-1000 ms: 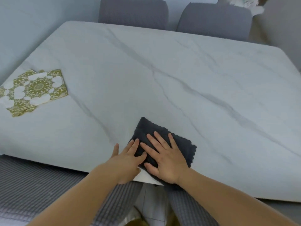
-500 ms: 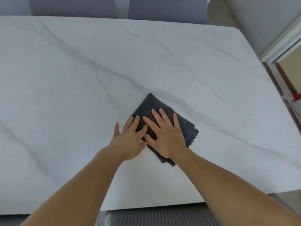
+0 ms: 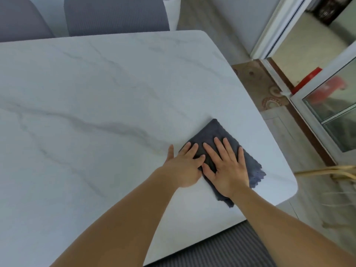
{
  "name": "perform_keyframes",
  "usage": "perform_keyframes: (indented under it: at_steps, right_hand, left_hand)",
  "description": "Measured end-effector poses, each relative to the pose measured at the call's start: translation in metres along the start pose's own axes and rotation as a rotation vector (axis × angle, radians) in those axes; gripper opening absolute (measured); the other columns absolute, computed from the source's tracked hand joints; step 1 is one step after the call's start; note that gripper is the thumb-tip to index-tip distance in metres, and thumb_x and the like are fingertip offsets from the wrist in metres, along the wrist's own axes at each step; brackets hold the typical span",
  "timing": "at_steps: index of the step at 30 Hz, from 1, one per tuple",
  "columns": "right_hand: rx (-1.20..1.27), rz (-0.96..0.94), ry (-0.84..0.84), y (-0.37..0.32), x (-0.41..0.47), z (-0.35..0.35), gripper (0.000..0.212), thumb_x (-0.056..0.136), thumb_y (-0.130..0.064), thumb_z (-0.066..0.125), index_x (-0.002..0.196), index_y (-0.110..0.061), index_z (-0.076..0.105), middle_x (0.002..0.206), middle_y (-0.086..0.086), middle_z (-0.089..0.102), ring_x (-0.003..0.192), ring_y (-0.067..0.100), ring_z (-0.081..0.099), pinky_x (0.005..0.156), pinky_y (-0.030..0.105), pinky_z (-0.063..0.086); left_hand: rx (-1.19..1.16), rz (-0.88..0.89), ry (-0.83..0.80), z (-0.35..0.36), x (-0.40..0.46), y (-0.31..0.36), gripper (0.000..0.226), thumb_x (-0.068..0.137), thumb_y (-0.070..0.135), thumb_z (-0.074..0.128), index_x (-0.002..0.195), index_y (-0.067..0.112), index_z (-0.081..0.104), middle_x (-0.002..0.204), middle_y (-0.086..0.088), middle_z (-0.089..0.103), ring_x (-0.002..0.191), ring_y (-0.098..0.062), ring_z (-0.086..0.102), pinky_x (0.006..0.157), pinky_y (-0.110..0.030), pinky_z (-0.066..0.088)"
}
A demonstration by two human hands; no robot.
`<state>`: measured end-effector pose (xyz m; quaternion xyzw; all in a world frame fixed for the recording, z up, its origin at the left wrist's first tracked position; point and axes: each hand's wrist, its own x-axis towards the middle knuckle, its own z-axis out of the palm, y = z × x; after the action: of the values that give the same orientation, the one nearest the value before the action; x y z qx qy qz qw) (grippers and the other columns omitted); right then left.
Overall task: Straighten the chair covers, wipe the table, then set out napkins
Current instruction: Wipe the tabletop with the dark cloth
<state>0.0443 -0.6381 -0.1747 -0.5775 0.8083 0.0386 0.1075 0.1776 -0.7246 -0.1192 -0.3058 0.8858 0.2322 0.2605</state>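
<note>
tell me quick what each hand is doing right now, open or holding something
Left hand: open, fingers flat, pressing the edge of the dark cloth.
Right hand: open, fingers spread flat, pressing the dark cloth onto the table.

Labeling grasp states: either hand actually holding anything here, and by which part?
Nothing is gripped. Both hands press flat on the dark cloth: right hand over its middle, left hand with straight fingers on its left edge, against the table.
</note>
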Motion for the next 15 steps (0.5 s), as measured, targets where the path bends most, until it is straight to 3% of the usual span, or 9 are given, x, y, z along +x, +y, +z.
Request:
perform_keyframes:
  at_steps: [4,8,12,15]
  right_hand:
    - [-0.024,0.126,-0.03,0.04,-0.012,-0.001,0.072,0.078,-0.067,-0.008,0.146,-0.044,-0.01,0.158,-0.01,-0.014,0.144,0.014,-0.018,0.116,0.049,-0.012]
    - [-0.006,0.259,-0.049,0.068,-0.024,-0.005,0.062,0.09,-0.062,0.008,0.147,-0.043,-0.007,0.159,-0.009,-0.012,0.145,0.015,-0.017,0.116,0.05,-0.01]
    - [0.0,0.275,-0.082,0.071,-0.029,-0.011,0.061,0.092,-0.06,0.01,0.148,-0.041,-0.005,0.159,-0.007,-0.011,0.145,0.016,-0.015,0.116,0.051,-0.01]
    - [-0.044,0.284,-0.091,0.064,-0.025,-0.022,0.06,0.094,-0.057,0.017,0.149,-0.036,0.007,0.16,-0.002,-0.001,0.146,0.02,-0.009,0.115,0.054,-0.007]
  left_hand:
    - [0.032,0.041,-0.037,-0.008,-0.005,0.019,0.053,0.101,0.031,0.024,0.15,0.029,0.004,0.158,0.001,-0.014,0.144,-0.016,-0.02,0.114,-0.055,-0.011]
    - [0.057,0.015,-0.046,-0.013,-0.012,0.023,0.052,0.102,0.03,0.022,0.15,0.027,0.003,0.159,0.002,-0.011,0.144,-0.015,-0.018,0.115,-0.054,-0.01]
    - [0.031,-0.027,-0.042,-0.016,-0.027,0.021,0.051,0.102,0.029,0.021,0.15,0.026,0.005,0.159,0.002,-0.006,0.145,-0.014,-0.015,0.115,-0.053,-0.009]
    - [0.014,-0.069,-0.017,-0.017,-0.042,0.014,0.051,0.102,0.028,0.022,0.15,0.024,0.008,0.16,0.001,0.0,0.146,-0.014,-0.011,0.116,-0.052,-0.009]
